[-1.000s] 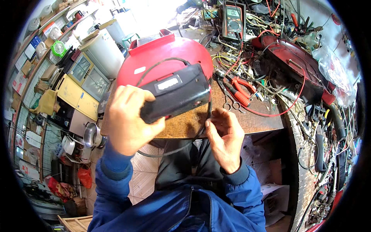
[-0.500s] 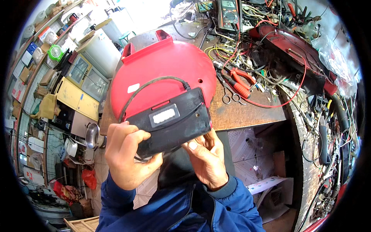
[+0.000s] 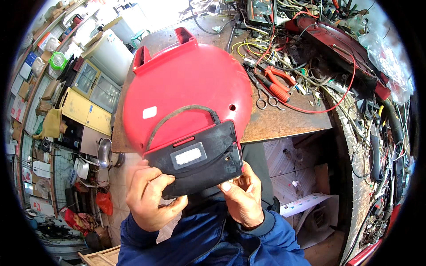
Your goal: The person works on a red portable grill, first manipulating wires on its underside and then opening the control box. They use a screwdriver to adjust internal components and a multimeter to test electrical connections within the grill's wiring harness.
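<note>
A large round red plastic appliance shell [image 3: 191, 84] rests partly on the table, two raised lugs at its far end. A black plastic box [image 3: 208, 162] with a pale label sits at its near end, over the table's edge. From the box's far right corner a dark cable [image 3: 177, 111] arcs across the red shell to the left. My left hand [image 3: 151, 195] is closed on the box's left end, thumb beneath and fingers bent over it. My right hand [image 3: 244, 195] grips the near right corner between thumb and fingers; some fingertips are hidden behind the box.
Scissors [image 3: 266, 97] and red-handled pliers [image 3: 280, 77] lie right of the shell on the wooden table [image 3: 284, 126]. Beyond them are tangled wires, a multimeter [image 3: 261, 9] and a dark red pan-shaped part [image 3: 337, 53]. Crowded shelves and a yellow cabinet [image 3: 82, 104] stand left.
The red shell and black box sit lower in the picture, closer to me, and both hands have moved down with them. The view has shifted slightly; both grips stay on the box.
</note>
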